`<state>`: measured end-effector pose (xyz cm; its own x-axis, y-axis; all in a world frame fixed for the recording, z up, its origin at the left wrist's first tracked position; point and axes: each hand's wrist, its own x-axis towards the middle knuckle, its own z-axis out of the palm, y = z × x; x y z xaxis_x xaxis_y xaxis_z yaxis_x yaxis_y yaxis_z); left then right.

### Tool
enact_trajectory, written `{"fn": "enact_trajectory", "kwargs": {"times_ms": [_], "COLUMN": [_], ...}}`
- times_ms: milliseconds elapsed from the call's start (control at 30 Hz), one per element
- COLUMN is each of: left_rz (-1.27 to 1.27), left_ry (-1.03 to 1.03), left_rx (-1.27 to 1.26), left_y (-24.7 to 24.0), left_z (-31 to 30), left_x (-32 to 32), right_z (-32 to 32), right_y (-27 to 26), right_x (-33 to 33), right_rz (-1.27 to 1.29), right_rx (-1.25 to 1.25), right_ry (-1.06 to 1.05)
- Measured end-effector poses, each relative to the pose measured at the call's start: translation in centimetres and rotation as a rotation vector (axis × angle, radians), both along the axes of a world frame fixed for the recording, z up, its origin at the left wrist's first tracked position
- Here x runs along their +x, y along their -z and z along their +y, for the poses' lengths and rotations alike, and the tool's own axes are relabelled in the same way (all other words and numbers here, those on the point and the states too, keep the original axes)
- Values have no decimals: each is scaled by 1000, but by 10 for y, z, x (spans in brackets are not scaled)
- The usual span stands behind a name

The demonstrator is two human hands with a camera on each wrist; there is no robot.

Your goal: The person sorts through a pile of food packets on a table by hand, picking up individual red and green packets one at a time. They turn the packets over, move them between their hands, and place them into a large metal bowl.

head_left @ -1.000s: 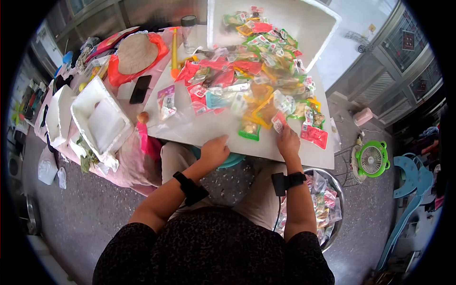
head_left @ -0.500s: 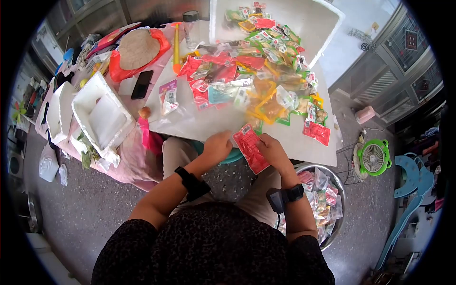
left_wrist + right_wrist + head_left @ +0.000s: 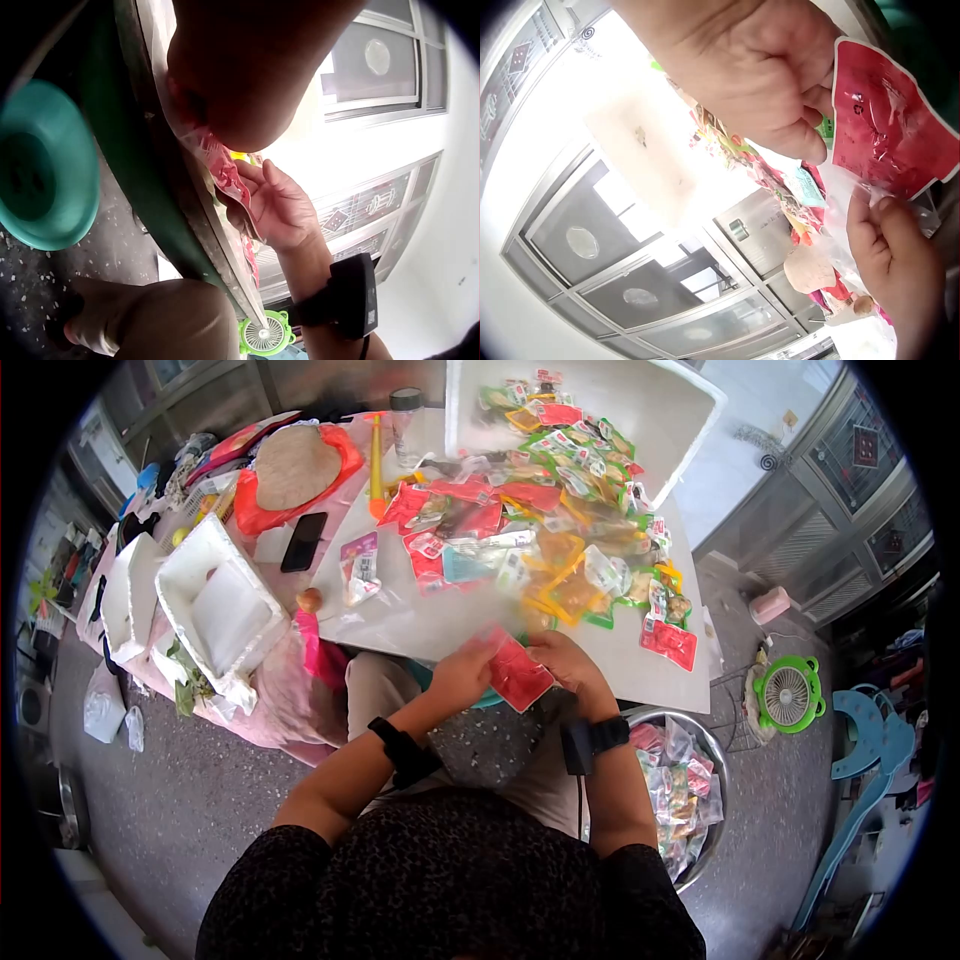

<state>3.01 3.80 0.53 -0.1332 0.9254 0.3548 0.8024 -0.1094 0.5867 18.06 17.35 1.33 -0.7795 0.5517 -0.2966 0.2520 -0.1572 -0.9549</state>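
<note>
A flat red food packet (image 3: 520,676) with a pale border is between the two hands, just off the table's front edge. In the right wrist view, my left hand (image 3: 900,259) pinches crinkled clear plastic at one end of the packet between thumb and finger. My right hand (image 3: 572,660) holds the packet's opposite side. The left wrist view shows the fingers of the right hand (image 3: 279,206) bent behind the packet's edge, partly hidden. Bright glare washes out the table behind the hands in both wrist views.
Many sealed packets (image 3: 575,575) are heaped on the table (image 3: 430,630), spilling from a white foam box (image 3: 690,435). A metal basin (image 3: 722,790) of packets stands by the right leg. Teal basin (image 3: 75,172) sits under the table. Left lie a phone (image 3: 303,542) and a foam box (image 3: 215,600).
The right hand has taken a red packet from the heap and brought it left and toward the body. The left hand has moved slightly right and now meets the packet's end.
</note>
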Motion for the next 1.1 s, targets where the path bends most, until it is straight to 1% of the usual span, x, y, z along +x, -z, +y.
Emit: {"fn": "enact_trajectory", "kwargs": {"times_ms": [33,133,233,333,433,467,533,633,733,833,933,1033,1100], "left_rz": [21,49,61,66,124,139,167,185,177,138,166,88,89], "left_ry": [11,25,18,19,42,74,139,157,120,94,109,76,53], "left_rx": [-3,1,50,118,19,-14,-77,0,-44,7,-7,26,53], "left_y": [2,3,7,5,-11,-15,-20,-22,-17,-13,-3,0,0], "left_z": [0,1,2,1,-3,-4,-5,-8,-5,-3,1,1,0], "left_x": [-2,-2,-1,1,2,2,3,6,4,-2,-6,-6,-6], "right_z": [-5,-24,-39,-54,-58,-58,-60,-47,-42,-52,-56,-61,-54], "right_y": [-3,-12,-6,1,9,8,-14,13,19,19,25,17,11], "right_x": [7,33,43,32,22,20,11,-3,-13,-26,-40,-46,-32], "right_rz": [-39,-271,-287,-132,60,39,-4,-5,152,363,427,480,349], "right_rx": [21,119,67,-133,-148,-119,-56,240,-204,-438,-475,-509,-401], "right_ry": [14,180,107,240,387,387,387,401,468,606,507,414,367]}}
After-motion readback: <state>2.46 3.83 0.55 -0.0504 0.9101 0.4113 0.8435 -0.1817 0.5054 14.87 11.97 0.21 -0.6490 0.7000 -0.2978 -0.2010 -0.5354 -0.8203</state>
